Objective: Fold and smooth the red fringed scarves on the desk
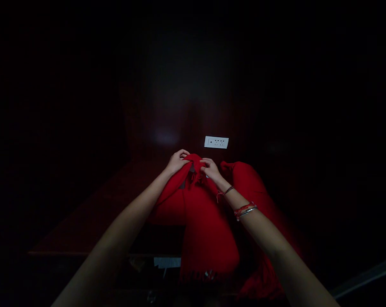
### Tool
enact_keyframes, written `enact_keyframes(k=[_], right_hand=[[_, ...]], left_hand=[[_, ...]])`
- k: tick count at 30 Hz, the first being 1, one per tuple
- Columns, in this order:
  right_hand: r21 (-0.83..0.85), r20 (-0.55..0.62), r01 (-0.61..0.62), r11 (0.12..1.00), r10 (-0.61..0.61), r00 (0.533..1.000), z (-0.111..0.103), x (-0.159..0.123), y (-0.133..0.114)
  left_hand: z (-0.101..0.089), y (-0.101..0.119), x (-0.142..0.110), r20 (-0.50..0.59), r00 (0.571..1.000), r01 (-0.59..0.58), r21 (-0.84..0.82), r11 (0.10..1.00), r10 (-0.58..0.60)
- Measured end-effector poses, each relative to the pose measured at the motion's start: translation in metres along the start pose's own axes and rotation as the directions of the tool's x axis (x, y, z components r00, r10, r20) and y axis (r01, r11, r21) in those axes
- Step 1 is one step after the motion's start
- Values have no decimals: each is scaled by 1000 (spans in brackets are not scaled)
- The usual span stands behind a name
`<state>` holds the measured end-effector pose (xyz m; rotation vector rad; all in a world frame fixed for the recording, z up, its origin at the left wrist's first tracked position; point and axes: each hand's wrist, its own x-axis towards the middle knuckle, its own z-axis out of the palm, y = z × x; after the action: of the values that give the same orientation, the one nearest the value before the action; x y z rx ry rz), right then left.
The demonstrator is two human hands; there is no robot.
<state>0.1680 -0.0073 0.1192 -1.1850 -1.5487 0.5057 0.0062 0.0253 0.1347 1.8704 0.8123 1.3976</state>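
Note:
A red scarf (208,230) with a fringed end lies over a dark reddish surface and hangs past its front edge. My left hand (179,162) pinches the upper part of the cloth between thumb and fingers. Close by on the right, my right hand (210,169) grips the gathered cloth too, with bracelets on that wrist. Between the hands the fabric is bunched, and a small grey patch shows in its fold. Some fingertips are hidden in the cloth and the dim light.
A second roll of red cloth (249,181) lies to the right, along my right forearm. On the back wall is a white power socket (216,142). The dark tabletop (93,213) stretches left, with pale papers (167,262) below its front edge. Much of the surroundings is black.

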Motion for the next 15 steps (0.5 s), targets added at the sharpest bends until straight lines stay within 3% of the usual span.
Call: enact_keyframes(k=[2,4,6,8,10,12,15], right_hand=[[219,107,-16,976,-8,994,12,-7,-7],[402,200,-85,912,4,980,20,-11,-11],[495,154,-138,858,70,986,22,-10,-11],[564,37,-168,808,178,983,21,-6,-7],[647,12,-207,734,262,965,20,-1,-1],[708,68,-253,659,292,954,19,4,2],[730,116,-269,628,275,954,21,10,5]], left_hand=[[5,-2,-3,-72,997,30,85,996,-24],[9,-3,-7,-40,999,43,174,984,-37],[9,-2,-10,40,999,10,252,968,-20],[8,-3,-12,111,994,-21,280,960,-11],[8,-6,-12,156,987,7,229,974,-43],[11,-14,-10,181,980,55,120,991,-77],[19,-27,-7,146,986,78,37,996,-82]])
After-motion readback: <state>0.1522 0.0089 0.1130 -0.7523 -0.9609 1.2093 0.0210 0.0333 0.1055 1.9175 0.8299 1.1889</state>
